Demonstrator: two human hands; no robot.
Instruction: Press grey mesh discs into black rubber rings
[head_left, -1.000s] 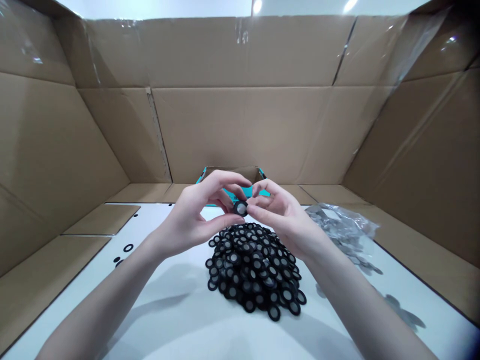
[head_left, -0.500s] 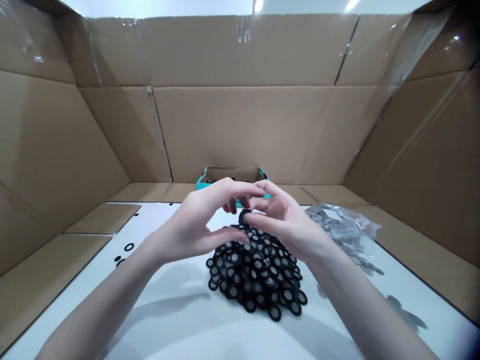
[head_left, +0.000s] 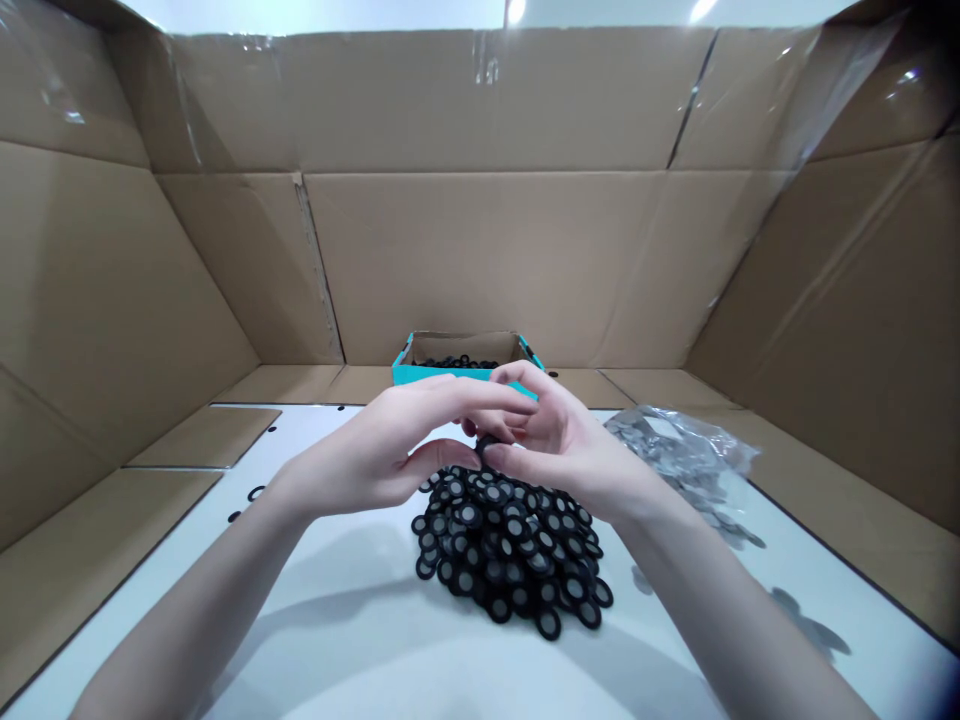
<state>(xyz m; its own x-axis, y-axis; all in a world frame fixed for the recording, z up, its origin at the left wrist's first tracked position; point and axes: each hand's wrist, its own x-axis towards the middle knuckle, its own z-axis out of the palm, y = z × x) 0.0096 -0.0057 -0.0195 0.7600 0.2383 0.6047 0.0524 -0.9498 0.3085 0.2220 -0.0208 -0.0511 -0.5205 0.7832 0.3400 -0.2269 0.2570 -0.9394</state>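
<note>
Over a heap of black rings with grey centres [head_left: 510,555], my two hands meet. My right hand [head_left: 559,430] pinches a small black ring [head_left: 486,447] between thumb and fingers; fingers partly cover it, so its centre is hidden. My left hand [head_left: 405,440] has its fingers stretched out across the right hand's fingers, its thumb apart from them and close to the held ring. Nothing shows in the left hand's grip.
Behind the hands stands a turquoise-edged box [head_left: 409,374] with black rings inside. At right lies a clear plastic bag [head_left: 682,445] of grey discs, some spilled out. Loose black rings [head_left: 256,493] lie at left. Cardboard walls [head_left: 480,260] surround the white table [head_left: 360,620].
My left fingers have lowered and straightened across the right fingers, and its thumb has drawn back left. The held ring has dropped slightly and turned. More of the box's contents shows.
</note>
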